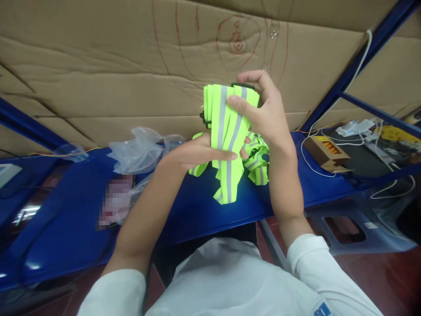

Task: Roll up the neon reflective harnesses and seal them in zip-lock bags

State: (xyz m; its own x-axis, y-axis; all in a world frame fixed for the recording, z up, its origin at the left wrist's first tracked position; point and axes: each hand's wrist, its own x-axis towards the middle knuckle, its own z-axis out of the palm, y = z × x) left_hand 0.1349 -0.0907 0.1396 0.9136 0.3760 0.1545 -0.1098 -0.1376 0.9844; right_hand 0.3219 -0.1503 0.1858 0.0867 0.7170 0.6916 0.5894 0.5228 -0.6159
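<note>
A folded neon-yellow strap [226, 131] with grey reflective stripes is held up above the blue table [66, 219]. My right hand [266, 114] grips its upper right part, thumb on the front and fingers curled over the top near a black buckle. My left hand [200, 151] pinches the lower part of the strap from the left, fingers stretched across it. The loose ends hang down to the table. More of the same yellow strap [258, 162] lies bunched on the table behind my right wrist.
Crumpled clear plastic bags [141, 149] lie on the table to the left. A small cardboard box [327, 151], white cables [348, 131] and a white adapter sit at the right. A cardboard wall [115, 66] rises behind. A blue plastic stool [348, 228] stands lower right.
</note>
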